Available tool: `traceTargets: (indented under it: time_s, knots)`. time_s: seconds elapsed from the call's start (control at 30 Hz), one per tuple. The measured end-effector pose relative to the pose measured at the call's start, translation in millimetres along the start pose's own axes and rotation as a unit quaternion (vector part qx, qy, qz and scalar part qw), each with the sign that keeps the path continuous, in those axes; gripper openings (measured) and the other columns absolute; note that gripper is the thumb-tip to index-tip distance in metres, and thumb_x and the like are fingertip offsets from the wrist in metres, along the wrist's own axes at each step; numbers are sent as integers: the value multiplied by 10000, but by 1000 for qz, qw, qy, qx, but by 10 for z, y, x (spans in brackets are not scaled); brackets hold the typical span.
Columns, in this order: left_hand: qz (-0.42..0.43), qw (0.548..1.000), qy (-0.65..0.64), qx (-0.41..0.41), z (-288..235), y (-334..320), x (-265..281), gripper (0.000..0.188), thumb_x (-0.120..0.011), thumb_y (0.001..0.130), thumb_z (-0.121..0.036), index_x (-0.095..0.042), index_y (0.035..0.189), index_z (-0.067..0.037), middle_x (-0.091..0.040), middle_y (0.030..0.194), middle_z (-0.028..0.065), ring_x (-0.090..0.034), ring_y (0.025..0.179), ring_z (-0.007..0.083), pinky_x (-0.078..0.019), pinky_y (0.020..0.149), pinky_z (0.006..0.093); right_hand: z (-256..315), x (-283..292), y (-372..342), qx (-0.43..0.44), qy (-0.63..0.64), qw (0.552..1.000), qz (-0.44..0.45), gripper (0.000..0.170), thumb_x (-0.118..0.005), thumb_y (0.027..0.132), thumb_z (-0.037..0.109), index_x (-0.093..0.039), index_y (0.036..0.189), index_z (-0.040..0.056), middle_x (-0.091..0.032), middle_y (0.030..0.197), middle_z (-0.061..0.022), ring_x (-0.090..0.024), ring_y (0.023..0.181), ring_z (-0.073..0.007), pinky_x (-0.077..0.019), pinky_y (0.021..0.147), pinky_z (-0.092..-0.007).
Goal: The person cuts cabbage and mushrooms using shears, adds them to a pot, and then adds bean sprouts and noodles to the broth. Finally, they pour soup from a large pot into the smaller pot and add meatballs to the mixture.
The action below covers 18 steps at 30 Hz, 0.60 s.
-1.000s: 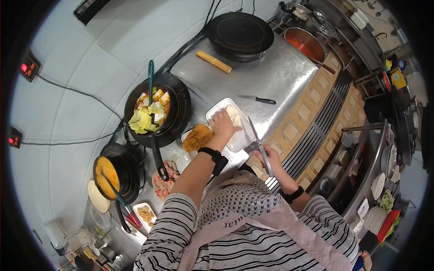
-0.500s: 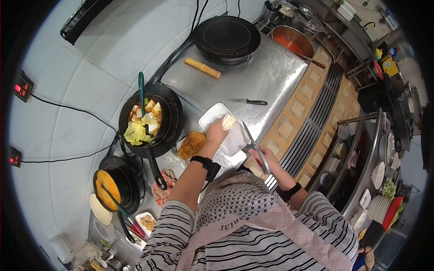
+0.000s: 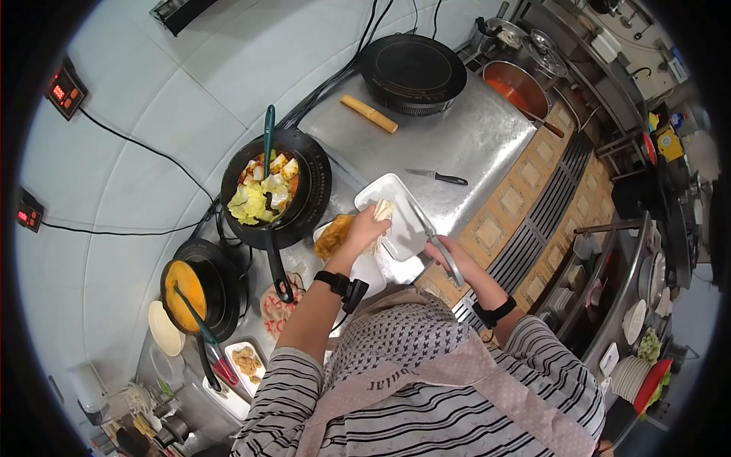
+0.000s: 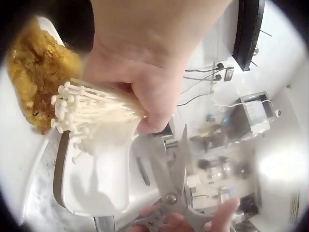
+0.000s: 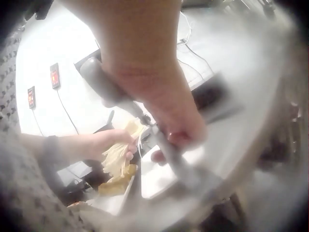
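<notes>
My left hand (image 3: 371, 227) grips a bunch of enoki mushrooms (image 4: 94, 113) over the near side of a white tray (image 3: 410, 234). In the left wrist view the thin stems and small caps fan out from under the fist. With my right hand (image 3: 451, 255) I hold a pair of scissors (image 4: 171, 198) by the handles. Their blades stand apart, close beside the mushrooms and over the tray's right side. A golden-brown piece of food (image 3: 333, 238) lies in another white container beneath my left wrist.
A pan (image 3: 299, 171) with cabbage and white chunks stands to the left, its handle toward me. Nearby sits a pot of orange soup (image 3: 185, 293) with a ladle. Beyond the tray lie a small knife (image 3: 438, 177), a bamboo piece (image 3: 369, 114) and a black round cooker (image 3: 413, 68).
My left hand has gathered the enoki mushrooms from the tray, lifted them and drawn them toward its near left side. The scissors stay in my right hand. The head view has shifted slightly.
</notes>
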<state>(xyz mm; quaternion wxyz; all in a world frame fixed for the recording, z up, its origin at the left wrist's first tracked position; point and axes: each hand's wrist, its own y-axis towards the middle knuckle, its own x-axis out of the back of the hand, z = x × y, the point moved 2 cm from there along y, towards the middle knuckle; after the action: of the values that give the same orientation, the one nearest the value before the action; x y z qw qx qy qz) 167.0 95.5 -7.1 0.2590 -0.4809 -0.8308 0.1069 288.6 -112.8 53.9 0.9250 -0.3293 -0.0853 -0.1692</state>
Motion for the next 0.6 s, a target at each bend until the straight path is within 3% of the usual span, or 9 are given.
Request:
traceTargets:
  time_s: [0.07,0.17,0.2,0.33,0.43,0.53,0.6]
  knots:
    - [4,997,-75,-19,187,68,-44,429,-624,691,-235,-531,1001,46,-625,810,151,-621,687,244,-486,636,330,-73,-47,-2,32,-27,998,48,740,-643,752,520,-467,1210,-33,-602,1015,-178,-572,967,-255,-440,839,-317]
    - [87,976,-199,36,-87,-129,-29,374,-610,706,-205,-542,966,56,-613,749,110,-599,631,193,-473,581,312,-232,-106,127,70,-43,992,94,800,-647,741,528,-413,1264,-31,-568,1091,-202,-539,1037,-281,-423,878,-328]
    - [95,981,-165,27,-48,-103,-54,358,-605,712,-198,-549,956,58,-611,744,107,-595,623,184,-468,569,307,-184,-133,127,80,-45,990,106,818,-651,736,530,-398,1277,-29,-560,1106,-207,-532,1047,-286,-420,882,-331]
    - [131,989,-71,6,-22,-82,-86,331,-595,720,-182,-571,938,67,-615,756,111,-590,631,169,-462,565,299,-27,-152,157,54,-38,991,119,844,-679,710,525,-392,1280,-28,-586,1054,-201,-568,983,-273,-452,830,-330]
    - [138,990,-26,4,-159,-119,-91,345,-595,716,-187,-585,946,70,-627,788,121,-597,677,177,-467,605,304,-126,-164,283,93,-68,988,103,838,-647,720,568,-420,1259,-32,-599,1006,-190,-608,839,-247,-485,719,-311]
    - [124,992,12,-9,-66,-35,-129,367,-592,711,-201,-593,960,69,-636,812,138,-603,718,204,-470,649,313,-186,-192,336,79,-32,990,110,801,-594,734,623,-492,1176,-37,-599,939,-161,-595,674,-218,-486,616,-301]
    - [127,992,16,-8,10,13,-161,385,-588,708,-213,-593,967,72,-638,832,159,-608,741,227,-471,672,322,-142,-219,284,14,20,993,118,657,-601,757,591,-550,1014,-12,-552,795,-65,-531,646,-128,-435,567,-241]
